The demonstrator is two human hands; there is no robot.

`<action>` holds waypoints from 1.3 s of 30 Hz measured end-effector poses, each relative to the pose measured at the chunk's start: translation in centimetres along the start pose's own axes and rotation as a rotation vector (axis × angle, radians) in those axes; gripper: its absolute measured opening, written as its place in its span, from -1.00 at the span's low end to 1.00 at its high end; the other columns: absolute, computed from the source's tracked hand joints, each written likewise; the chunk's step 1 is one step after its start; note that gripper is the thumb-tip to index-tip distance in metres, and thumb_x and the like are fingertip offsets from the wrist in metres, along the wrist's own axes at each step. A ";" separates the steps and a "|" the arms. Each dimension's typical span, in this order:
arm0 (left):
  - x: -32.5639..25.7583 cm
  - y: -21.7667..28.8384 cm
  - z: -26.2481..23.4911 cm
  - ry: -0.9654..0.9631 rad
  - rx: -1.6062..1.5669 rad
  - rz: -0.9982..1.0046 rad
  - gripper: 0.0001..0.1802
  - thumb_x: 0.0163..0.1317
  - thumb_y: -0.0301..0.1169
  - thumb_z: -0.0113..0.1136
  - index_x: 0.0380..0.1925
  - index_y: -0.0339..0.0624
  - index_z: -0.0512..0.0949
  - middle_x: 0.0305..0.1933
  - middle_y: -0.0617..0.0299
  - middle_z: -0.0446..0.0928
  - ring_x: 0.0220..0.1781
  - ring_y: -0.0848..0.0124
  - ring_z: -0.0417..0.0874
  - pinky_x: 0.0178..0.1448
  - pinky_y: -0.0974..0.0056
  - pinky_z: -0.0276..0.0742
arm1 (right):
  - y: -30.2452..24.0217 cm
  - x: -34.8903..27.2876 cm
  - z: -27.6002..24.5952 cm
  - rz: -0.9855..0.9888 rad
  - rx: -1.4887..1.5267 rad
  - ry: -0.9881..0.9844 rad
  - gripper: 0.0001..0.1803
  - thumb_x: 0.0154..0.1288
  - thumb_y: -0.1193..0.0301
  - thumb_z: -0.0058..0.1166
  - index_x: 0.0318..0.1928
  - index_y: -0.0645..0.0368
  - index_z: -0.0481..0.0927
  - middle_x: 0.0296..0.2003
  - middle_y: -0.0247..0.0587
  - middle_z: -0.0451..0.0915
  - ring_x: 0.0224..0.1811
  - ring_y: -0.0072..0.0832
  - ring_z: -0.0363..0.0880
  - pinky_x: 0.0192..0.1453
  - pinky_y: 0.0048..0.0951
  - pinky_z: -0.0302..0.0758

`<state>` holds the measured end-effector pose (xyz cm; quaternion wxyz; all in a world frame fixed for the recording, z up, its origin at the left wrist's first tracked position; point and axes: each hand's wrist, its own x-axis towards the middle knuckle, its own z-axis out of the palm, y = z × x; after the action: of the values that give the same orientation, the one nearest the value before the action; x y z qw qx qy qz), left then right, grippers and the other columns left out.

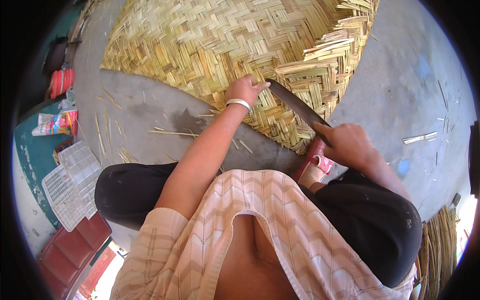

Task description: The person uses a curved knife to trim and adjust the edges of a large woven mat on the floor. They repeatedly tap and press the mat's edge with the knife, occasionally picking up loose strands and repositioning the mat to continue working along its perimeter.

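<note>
A large mat (225,30) woven from flat, straw-coloured strips lies on the floor before me, one corner pointing toward my feet. My right hand (347,145) is wrapped round the grip end of a long, dark-bladed knife (295,103). Its blade slants up and left across the mat's near corner. At the far tip of the blade is my left hand (246,91), with a white bracelet on the wrist. Its fingers are curled and the thumb reaches the tip; whether they pinch a strip or the blade is hidden.
Loose strips (172,132) lie scattered on the grey floor (400,90). My red shoe (315,157) is beside the mat's near corner. White plastic baskets (72,180), a red seat (75,255) and a colourful bag (57,123) stand left. A bundle of stalks (439,255) is at lower right.
</note>
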<state>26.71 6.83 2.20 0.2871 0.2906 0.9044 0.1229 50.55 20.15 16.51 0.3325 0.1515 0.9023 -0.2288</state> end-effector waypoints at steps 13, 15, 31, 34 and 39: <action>1.6 -1.8 0.7 -0.127 -0.669 -0.187 -0.62 0.27 -0.10 0.30 -0.43 -0.25 0.62 -0.55 0.24 0.56 -0.62 0.50 0.57 -0.46 0.36 0.53 | 1.3 -1.3 -1.1 0.040 0.170 0.009 -0.38 0.03 0.32 0.05 0.21 -0.11 0.52 -0.34 0.00 0.67 -0.24 -0.07 0.65 -0.15 -0.11 0.55; 1.8 -2.1 0.8 -0.145 -0.680 -0.190 -0.61 0.28 -0.10 0.28 -0.42 -0.27 0.61 -0.53 0.24 0.56 -0.61 0.49 0.57 -0.45 0.36 0.53 | 1.3 -0.9 -1.0 0.047 0.228 -0.001 -0.39 0.03 0.31 0.07 0.21 -0.05 0.53 -0.30 0.03 0.67 -0.21 -0.07 0.65 -0.13 -0.13 0.55; 1.8 -1.0 0.9 0.059 -0.160 0.017 -0.46 0.34 -0.01 0.11 -0.58 -0.30 0.50 -0.71 0.16 0.50 -0.68 0.38 0.60 -0.44 0.16 0.54 | -1.1 7.1 0.6 0.005 0.070 0.135 -0.37 0.07 0.26 0.09 0.25 -0.12 0.49 -0.39 0.03 0.66 -0.30 -0.06 0.67 -0.15 -0.09 0.59; 1.3 -1.5 0.7 -0.007 -0.378 -0.029 -0.48 0.29 -0.02 0.22 -0.60 -0.26 0.48 -0.71 0.18 0.51 -0.70 0.41 0.59 -0.52 0.24 0.51 | -1.1 7.3 2.2 0.031 0.065 0.165 -0.35 0.10 0.22 0.08 0.29 -0.21 0.43 -0.38 0.04 0.67 -0.31 -0.04 0.67 -0.18 -0.02 0.60; 0.4 -2.2 0.3 -0.058 -0.411 0.049 -0.56 0.23 -0.11 0.32 -0.58 -0.26 0.49 -0.66 0.13 0.53 -0.69 0.40 0.63 -0.53 0.24 0.54 | -1.2 6.0 0.6 0.033 0.063 0.079 -0.36 0.11 0.24 0.06 0.29 -0.16 0.44 -0.33 0.01 0.68 -0.25 -0.06 0.67 -0.12 -0.05 0.58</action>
<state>25.66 5.30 0.91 0.3634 0.2512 0.8443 0.3033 45.97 19.56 12.40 0.2955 0.1854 0.9045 -0.2454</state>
